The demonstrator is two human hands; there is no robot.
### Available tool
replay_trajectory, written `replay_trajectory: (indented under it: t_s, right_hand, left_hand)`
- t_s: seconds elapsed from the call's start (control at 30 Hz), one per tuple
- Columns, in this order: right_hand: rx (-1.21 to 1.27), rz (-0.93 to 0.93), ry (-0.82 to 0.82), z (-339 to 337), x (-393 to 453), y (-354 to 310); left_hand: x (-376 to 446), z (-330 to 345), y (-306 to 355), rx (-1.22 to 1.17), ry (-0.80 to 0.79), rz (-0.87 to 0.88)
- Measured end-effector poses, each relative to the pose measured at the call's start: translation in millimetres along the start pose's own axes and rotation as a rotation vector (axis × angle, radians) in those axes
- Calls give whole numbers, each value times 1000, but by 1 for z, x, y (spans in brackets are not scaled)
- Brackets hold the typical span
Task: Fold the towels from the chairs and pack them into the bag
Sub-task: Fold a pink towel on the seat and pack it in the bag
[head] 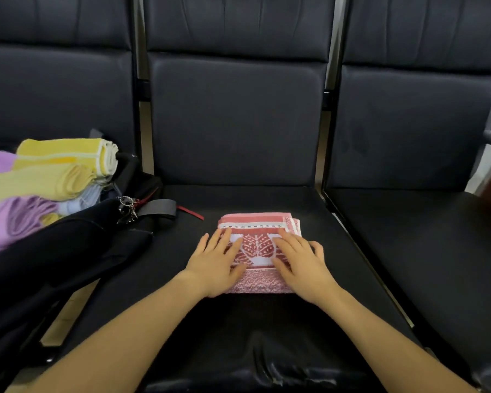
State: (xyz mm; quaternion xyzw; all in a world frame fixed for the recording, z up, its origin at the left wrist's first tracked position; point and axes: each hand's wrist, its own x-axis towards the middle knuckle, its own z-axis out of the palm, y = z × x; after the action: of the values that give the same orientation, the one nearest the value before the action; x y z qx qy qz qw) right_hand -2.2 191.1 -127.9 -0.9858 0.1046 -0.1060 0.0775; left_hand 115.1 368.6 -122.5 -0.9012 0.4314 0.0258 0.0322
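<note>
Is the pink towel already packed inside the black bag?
No, the folded pink towel lies on the middle chair seat under both flat hands, apart from the black bag.

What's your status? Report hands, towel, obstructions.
Left hand, right hand flat on folded pink towel. Towel on middle seat. Bag to left, path unobstructed.

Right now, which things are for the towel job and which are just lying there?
For the job: pink towel under left hand and right hand; black bag; folded towels in it.
Just there: keys, empty right chair.
</note>
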Motion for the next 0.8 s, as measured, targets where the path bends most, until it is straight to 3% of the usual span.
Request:
replay_trajectory:
  t_s: [0.13,0.27,0.5,0.63,0.8]
  right_hand:
    - [90,-225,-28,-7,-14,-5]
    - [164,-277,-28,-4,-24,-10]
    - [28,-326,-50,0,-18,-6]
    - [-49,-335,14,6,-17,-9]
    - [136,-269,113,4,-17,-11]
  left_hand:
    - [-24,-5,-7,62,2,194]
    - [-39,0,-9,-51,144,278]
    - [-40,14,1,-250,213,176]
    - [-35,12,3,-188,216,142]
    - [-35,15,8,-156,239,100]
